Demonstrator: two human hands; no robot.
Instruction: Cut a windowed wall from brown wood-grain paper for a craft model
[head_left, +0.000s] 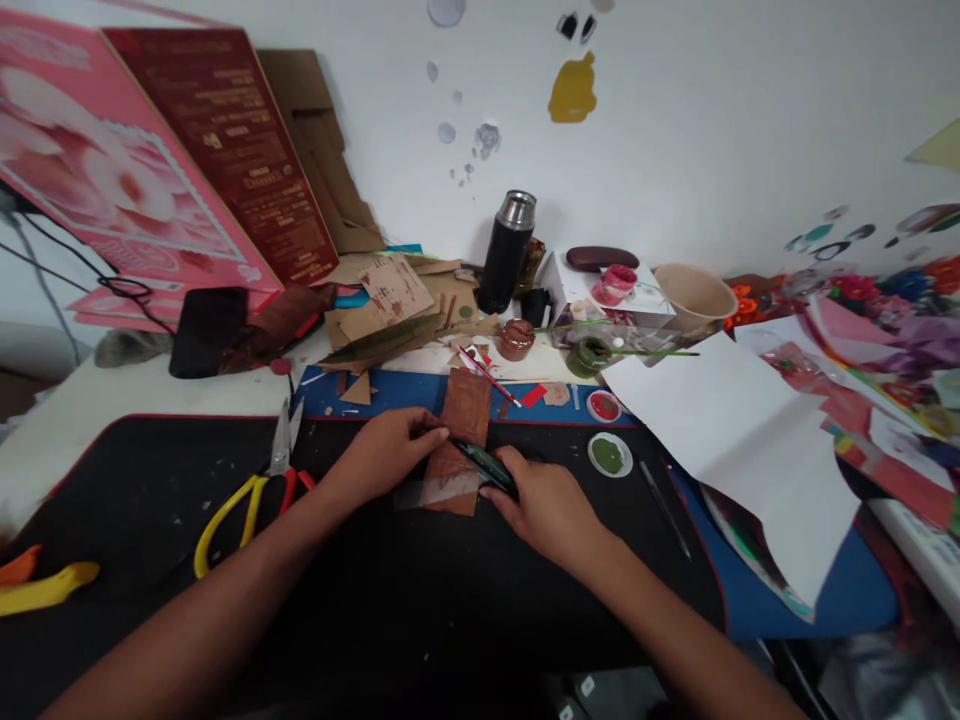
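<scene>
A brown painted strip [466, 410] lies on the black mat, running away from me, with a translucent piece [450, 489] across its near end. My left hand [386, 450] is at the strip's left side, thumb and forefinger pinched together at its edge; what is between the fingertips is too small to make out. My right hand [551, 505] is closed around a dark green tool [487, 465], whose tip points up and left over the strip, close to my left fingertips.
Scissors [281, 445] with yellow and red handles lie left of my left hand. Beyond the mat stand a black flask [508, 250] and paint jars [516, 340]. A green paint lid [610, 455], a pen [666, 510] and white paper [735, 420] lie to the right.
</scene>
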